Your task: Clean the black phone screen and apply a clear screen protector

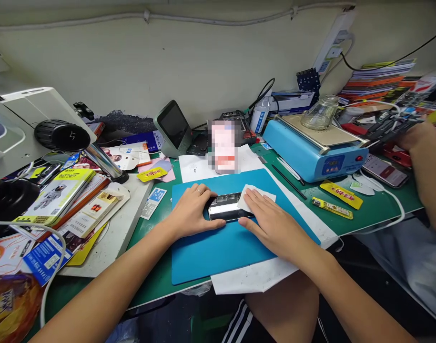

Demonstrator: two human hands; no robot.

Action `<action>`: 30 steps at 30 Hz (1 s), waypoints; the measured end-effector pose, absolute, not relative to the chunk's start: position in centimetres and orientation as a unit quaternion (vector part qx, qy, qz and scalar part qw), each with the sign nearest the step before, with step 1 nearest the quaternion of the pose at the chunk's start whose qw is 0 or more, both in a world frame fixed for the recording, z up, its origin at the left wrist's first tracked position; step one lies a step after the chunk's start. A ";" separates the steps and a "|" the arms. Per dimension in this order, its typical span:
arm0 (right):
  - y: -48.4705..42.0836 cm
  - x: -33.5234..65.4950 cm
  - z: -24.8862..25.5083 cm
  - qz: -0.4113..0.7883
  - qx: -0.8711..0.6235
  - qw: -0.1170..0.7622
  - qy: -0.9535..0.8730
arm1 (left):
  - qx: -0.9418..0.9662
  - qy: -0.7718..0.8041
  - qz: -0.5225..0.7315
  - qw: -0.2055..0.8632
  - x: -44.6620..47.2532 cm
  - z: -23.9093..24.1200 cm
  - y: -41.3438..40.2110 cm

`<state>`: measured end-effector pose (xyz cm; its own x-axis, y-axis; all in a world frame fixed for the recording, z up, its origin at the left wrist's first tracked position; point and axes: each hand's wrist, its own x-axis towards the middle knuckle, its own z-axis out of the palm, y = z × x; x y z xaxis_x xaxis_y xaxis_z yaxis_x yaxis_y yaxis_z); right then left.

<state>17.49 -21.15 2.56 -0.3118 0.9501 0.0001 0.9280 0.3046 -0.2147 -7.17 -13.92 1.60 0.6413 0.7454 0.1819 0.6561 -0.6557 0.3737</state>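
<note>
A dark phone [225,208] lies flat on a blue work mat [218,247] in front of me. My left hand [192,209], with a ring on one finger, is curled around the phone's left end and holds it down. My right hand [271,219] lies flat with its fingers stretched out, pressing a white cloth [255,194] onto the phone's right end. White paper sheets [260,278] stick out from under the mat.
A blue heating plate [316,150] carries a glass jar [321,113]. Yellow lighter [332,208] and yellow label [341,194] lie on the green mat. Another person's arm [427,162] reaches in at right. Microscope [42,126] and boxes [56,195] crowd the left. A small screen [173,127] stands behind.
</note>
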 end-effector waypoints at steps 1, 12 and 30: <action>-20.9 17.3 2.5 0.087 -0.584 0.065 -0.804 | 0.895 0.396 0.160 0.128 -7.3 1.7 -14.0; -20.5 13.5 3.0 0.133 -0.534 0.070 -0.832 | 0.910 0.389 0.130 0.062 -8.9 2.2 -13.9; -19.6 10.4 3.2 0.097 -0.457 0.087 -0.880 | 0.873 0.437 0.176 0.126 -9.2 1.8 -13.6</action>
<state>10.37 -19.63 3.16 -0.5668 0.8214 0.0642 0.7875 0.5630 -0.2509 -9.23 -13.58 1.75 0.5555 0.8079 0.1967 0.7191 -0.5856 0.3742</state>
